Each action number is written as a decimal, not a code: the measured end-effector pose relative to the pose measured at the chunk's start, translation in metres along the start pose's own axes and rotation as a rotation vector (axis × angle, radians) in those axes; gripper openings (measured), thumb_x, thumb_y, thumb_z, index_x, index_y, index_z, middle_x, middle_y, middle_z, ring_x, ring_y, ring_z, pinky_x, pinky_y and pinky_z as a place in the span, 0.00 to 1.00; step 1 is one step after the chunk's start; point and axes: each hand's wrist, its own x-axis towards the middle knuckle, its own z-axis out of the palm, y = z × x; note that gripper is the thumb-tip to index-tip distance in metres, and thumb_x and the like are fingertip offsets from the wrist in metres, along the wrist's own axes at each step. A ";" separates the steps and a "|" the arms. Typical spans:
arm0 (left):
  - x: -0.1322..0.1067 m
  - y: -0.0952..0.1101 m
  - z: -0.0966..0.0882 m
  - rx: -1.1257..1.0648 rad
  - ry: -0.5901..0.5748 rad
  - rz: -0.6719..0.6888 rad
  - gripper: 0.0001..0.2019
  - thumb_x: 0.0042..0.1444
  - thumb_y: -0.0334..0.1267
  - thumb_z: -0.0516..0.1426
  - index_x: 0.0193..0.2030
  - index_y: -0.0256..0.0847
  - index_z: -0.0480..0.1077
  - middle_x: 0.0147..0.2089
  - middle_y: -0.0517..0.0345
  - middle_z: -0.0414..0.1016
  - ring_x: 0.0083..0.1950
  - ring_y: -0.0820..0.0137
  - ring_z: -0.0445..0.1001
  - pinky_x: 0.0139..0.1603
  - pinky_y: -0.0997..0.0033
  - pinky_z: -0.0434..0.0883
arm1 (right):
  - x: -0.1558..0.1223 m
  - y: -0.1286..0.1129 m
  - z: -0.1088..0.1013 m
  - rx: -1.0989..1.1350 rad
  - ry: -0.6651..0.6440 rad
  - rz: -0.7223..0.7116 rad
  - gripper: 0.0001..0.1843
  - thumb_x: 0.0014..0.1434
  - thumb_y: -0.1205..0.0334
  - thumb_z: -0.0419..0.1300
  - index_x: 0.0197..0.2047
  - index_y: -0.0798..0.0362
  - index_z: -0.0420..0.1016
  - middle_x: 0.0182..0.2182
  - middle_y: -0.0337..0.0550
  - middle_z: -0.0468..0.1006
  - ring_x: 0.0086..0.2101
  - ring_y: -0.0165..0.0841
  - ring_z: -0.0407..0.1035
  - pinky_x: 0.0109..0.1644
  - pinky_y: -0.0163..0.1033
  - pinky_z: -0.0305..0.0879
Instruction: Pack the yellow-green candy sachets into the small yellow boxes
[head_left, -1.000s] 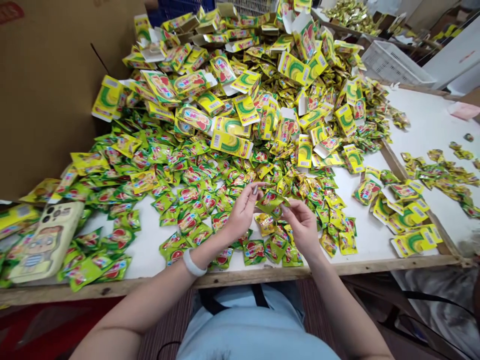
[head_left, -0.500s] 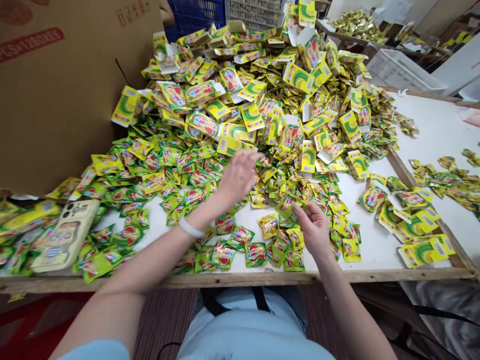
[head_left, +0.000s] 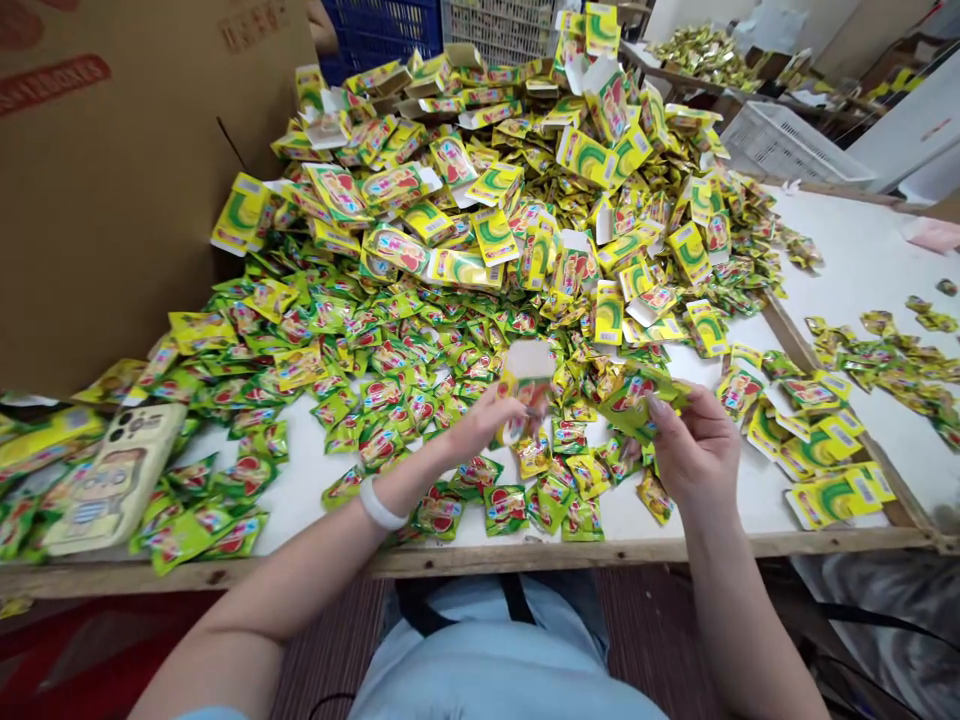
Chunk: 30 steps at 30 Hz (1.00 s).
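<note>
Across a white tabletop (head_left: 292, 510) with a rough wooden rim (head_left: 525, 560), a broad heap (head_left: 465, 180) of yellow-and-green cardboard boxes and shiny foil sachets. Just in front of the heap, pinched between thumb and fingers of the right hand (head_left: 701, 440), green printed foil packaging (head_left: 630, 405), one sachet or several impossible to tell. Beside that, gripped in the left hand (head_left: 487, 425), a small yellow cardboard box with a raised white flap (head_left: 531, 362), blurred, with exact finger placement unclear. Left of the heap, a large brown cardboard carton (head_left: 142, 200); front-left, a cream phone case with cartoon print (head_left: 112, 480). Behind the heap, a blue plastic crate (head_left: 382, 35). Right of the heap, scattered sachets (head_left: 870, 355); farther back, a white slatted plastic crate (head_left: 787, 140) and a golden pile (head_left: 705, 55).
</note>
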 end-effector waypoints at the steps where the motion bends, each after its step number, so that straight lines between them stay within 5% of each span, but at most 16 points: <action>1: -0.005 0.001 0.012 -0.096 -0.062 -0.081 0.13 0.58 0.46 0.53 0.40 0.36 0.68 0.31 0.55 0.71 0.31 0.68 0.71 0.33 0.67 0.71 | 0.003 -0.007 0.005 -0.037 -0.040 -0.069 0.10 0.57 0.60 0.69 0.43 0.46 0.77 0.38 0.38 0.78 0.25 0.27 0.73 0.23 0.33 0.75; 4: -0.014 0.006 0.031 -0.253 -0.162 -0.221 0.16 0.52 0.48 0.63 0.37 0.37 0.66 0.27 0.61 0.67 0.27 0.74 0.66 0.29 0.73 0.65 | 0.009 -0.017 0.019 -0.182 -0.215 -0.251 0.09 0.60 0.63 0.65 0.46 0.45 0.77 0.42 0.41 0.75 0.27 0.28 0.73 0.21 0.32 0.72; 8: -0.017 0.013 0.033 -0.288 -0.133 -0.218 0.18 0.48 0.44 0.67 0.38 0.38 0.65 0.31 0.64 0.66 0.30 0.76 0.63 0.32 0.73 0.65 | 0.014 -0.025 0.023 -0.520 -0.523 -0.395 0.08 0.64 0.66 0.60 0.46 0.48 0.76 0.41 0.44 0.75 0.38 0.32 0.73 0.31 0.34 0.74; 15: -0.015 0.012 0.033 -0.116 -0.265 -0.199 0.17 0.47 0.40 0.67 0.37 0.40 0.64 0.30 0.67 0.62 0.32 0.74 0.61 0.34 0.72 0.63 | 0.013 -0.048 0.017 -0.924 -0.938 -0.336 0.13 0.68 0.69 0.52 0.48 0.51 0.76 0.40 0.47 0.75 0.38 0.33 0.74 0.41 0.39 0.74; 19: -0.016 0.007 0.032 -0.149 -0.319 -0.222 0.15 0.48 0.41 0.66 0.36 0.40 0.65 0.29 0.67 0.63 0.32 0.72 0.63 0.36 0.70 0.66 | 0.008 -0.041 0.010 -0.747 -0.877 -0.195 0.12 0.67 0.66 0.55 0.54 0.50 0.70 0.45 0.47 0.76 0.40 0.33 0.76 0.40 0.36 0.76; 23: -0.021 -0.001 0.037 -0.174 -0.381 -0.284 0.17 0.47 0.41 0.66 0.40 0.40 0.65 0.29 0.68 0.63 0.30 0.74 0.62 0.31 0.73 0.65 | -0.002 -0.025 -0.006 -0.687 -0.713 -0.324 0.06 0.67 0.67 0.56 0.40 0.51 0.74 0.38 0.45 0.77 0.35 0.30 0.76 0.36 0.33 0.74; 26: -0.027 -0.005 0.047 -0.177 -0.381 -0.345 0.18 0.46 0.40 0.65 0.42 0.39 0.64 0.30 0.66 0.66 0.30 0.74 0.65 0.31 0.73 0.66 | -0.016 -0.021 -0.018 -0.720 -0.812 -0.282 0.11 0.69 0.67 0.54 0.45 0.50 0.77 0.42 0.48 0.79 0.42 0.33 0.77 0.44 0.36 0.75; 30: -0.035 -0.002 0.065 -0.050 -0.393 -0.372 0.29 0.47 0.39 0.64 0.56 0.39 0.62 0.41 0.58 0.73 0.39 0.67 0.72 0.38 0.69 0.71 | -0.039 -0.014 -0.022 -0.687 -0.865 -0.096 0.12 0.69 0.61 0.56 0.51 0.50 0.78 0.43 0.49 0.80 0.51 0.38 0.74 0.51 0.40 0.73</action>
